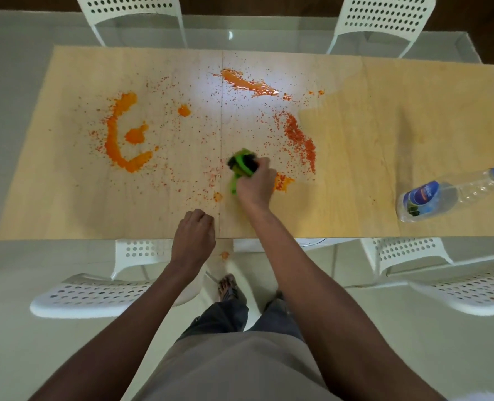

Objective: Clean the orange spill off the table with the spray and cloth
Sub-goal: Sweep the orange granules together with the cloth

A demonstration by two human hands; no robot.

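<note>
The right hand (255, 185) clenches a green-and-black spray head (242, 164) over the pale wooden counter (384, 134); the left hand (195, 231) rests fisted, empty. Orange spill (118, 140) lies widespread. No cloth shows, so spraying risks spreading splatter off the edge.

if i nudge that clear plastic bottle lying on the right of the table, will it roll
Probably. The clear plastic bottle with the blue cap lies on its side on the smooth wooden table, so its round body could roll. It looks mostly empty, so likely light. The thin ribbed plastic may dent when squeezed.
</note>
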